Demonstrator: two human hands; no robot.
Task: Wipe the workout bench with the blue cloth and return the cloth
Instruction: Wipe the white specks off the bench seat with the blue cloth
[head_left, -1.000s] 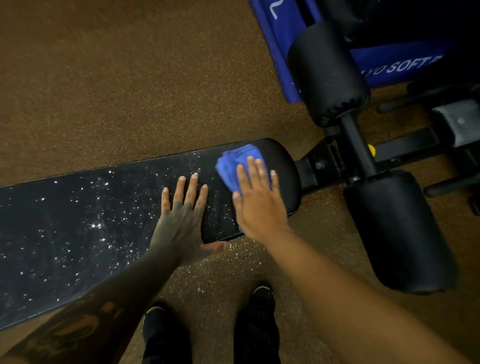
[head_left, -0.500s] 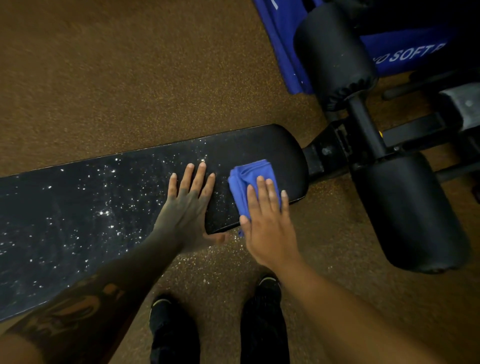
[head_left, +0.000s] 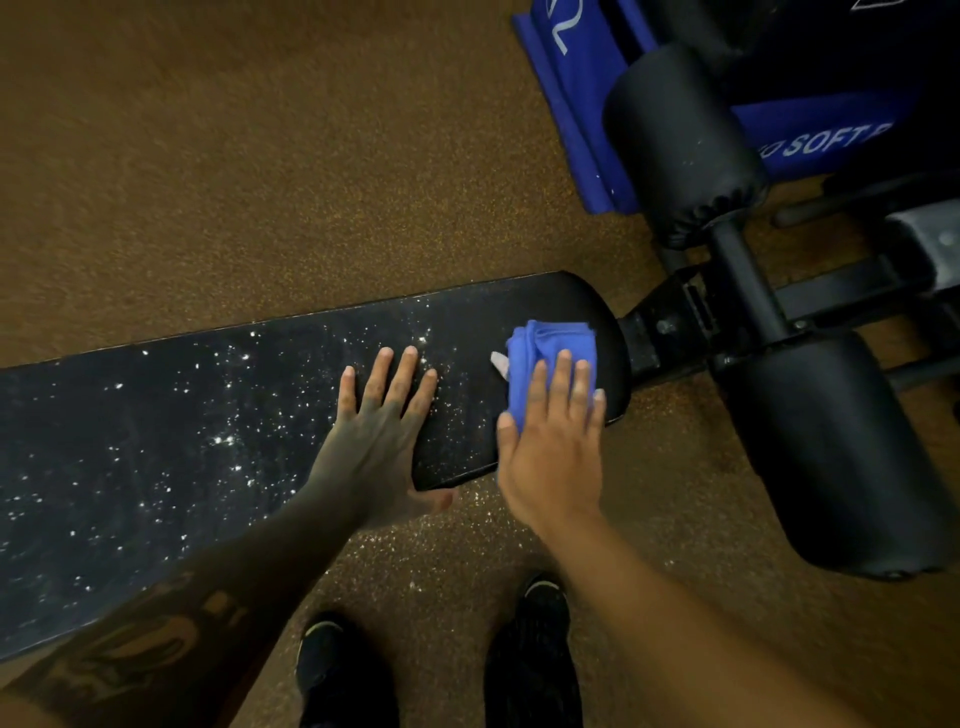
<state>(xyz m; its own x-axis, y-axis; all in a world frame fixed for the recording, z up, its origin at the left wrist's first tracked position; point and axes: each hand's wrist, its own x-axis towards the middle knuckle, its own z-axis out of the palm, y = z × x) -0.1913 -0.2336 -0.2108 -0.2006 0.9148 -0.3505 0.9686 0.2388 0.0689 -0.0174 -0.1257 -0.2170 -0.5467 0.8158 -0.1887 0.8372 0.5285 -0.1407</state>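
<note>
Our right hand (head_left: 551, 441) presses flat on the bunched blue cloth (head_left: 545, 349) at the rounded right end of the speckled black bench (head_left: 156, 447), left hand (head_left: 382, 431) splayed flat beside it, foam rollers (head_left: 831, 457) crowding right, brown floor (head_left: 260, 156) open beyond.

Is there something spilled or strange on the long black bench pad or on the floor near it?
Yes. White specks are scattered over the long black bench pad, densest left of the left hand. Some also lie on the brown floor below its edge. The end around the folded blue cloth looks clean.
</note>
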